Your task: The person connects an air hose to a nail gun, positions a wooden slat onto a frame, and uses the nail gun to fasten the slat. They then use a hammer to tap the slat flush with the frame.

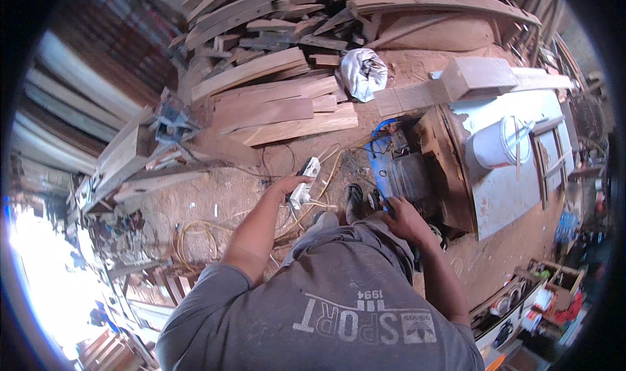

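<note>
My left hand (pixel 287 184) reaches down to a white power strip (pixel 305 182) lying on the sawdust floor and touches it, its fingers around the near end. Yellow and black cables (pixel 195 234) run away from the strip across the floor. My right hand (pixel 402 218) rests on the edge of a blue-framed motor (pixel 398 172) set under a wooden bench. My shoes (pixel 353 198) stand between the two hands. Whether the left hand truly grips the strip is hard to tell.
Stacked planks (pixel 280 103) lie ahead, with a crumpled white cloth (pixel 363 71) beside them. A white bucket (pixel 499 143) sits on a pale bench top (pixel 515 188) to the right. More lumber leans at the left, and cluttered shelves fill the lower right.
</note>
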Demonstrator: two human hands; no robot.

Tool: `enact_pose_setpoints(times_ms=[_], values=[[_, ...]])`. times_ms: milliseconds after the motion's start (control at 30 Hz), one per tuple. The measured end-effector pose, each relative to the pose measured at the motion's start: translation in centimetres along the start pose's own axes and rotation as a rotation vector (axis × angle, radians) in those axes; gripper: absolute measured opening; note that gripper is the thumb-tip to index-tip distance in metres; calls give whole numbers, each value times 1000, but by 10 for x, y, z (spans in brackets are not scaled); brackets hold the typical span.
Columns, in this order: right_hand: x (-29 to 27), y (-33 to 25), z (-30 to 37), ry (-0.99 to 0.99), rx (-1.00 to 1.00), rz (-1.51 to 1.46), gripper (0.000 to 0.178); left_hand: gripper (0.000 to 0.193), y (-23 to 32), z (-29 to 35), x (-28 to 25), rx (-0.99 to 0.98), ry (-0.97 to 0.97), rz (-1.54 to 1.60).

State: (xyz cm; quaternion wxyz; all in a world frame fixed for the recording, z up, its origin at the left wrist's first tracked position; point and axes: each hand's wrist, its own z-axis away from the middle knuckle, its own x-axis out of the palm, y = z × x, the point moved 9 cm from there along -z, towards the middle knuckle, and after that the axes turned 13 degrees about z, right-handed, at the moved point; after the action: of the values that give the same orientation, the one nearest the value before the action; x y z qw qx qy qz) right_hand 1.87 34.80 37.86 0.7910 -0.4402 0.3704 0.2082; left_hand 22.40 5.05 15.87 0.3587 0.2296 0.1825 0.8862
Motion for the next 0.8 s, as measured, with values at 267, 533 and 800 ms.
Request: enact_pose_setpoints(times_ms=[267, 533, 800], values=[[-28, -98, -147, 312, 16, -973, 36, 54, -35, 76, 17, 163, -204, 705], [82, -149, -165, -110, -283, -165, 52, 65, -48, 111, 39, 391, -63, 758], [91, -125, -149, -334, -198, -231, 51, 83, -31, 128, 53, 89, 242, 259]])
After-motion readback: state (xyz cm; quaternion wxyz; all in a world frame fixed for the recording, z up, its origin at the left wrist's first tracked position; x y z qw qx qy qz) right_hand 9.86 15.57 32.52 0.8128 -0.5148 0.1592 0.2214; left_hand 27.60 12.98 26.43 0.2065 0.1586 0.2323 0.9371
